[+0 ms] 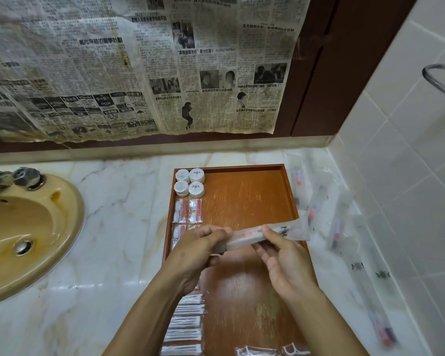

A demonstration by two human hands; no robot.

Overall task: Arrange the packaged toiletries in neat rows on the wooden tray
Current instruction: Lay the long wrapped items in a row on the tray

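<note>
Hands meet above the tray [288, 191], both grasping one long clear packet [262, 233] that hangs over the tray's middle, lying roughly level and slightly raised toward the right. Left hand [195, 250] has its fingers [216, 233] clenched round the packet's left end; right hand [285, 263] pinches the packet near its middle with thumb and fingers [267, 231], palm turned up. Something pale with a red mark shows inside the packet, and a dark print sits near its right end.

On the tray, along the left wall, four round white soaps [190, 182] stand two by two in the far corner. Just nearer lie small clear packs [187, 211] with white and red contents, side by side; the ones below are partly hidden by the left hand. Nearer still, a column of swab packs [188, 322] runs down the left side. Two small packs [272, 350] lie at the tray's near edge. The rest of the tray floor is bare wood.

Right of the tray, more clear packets [321, 199] lie loosely on the marble tabletop [118, 227], blurred. A tan sink [70, 222] sits at left, well apart from the tray
</note>
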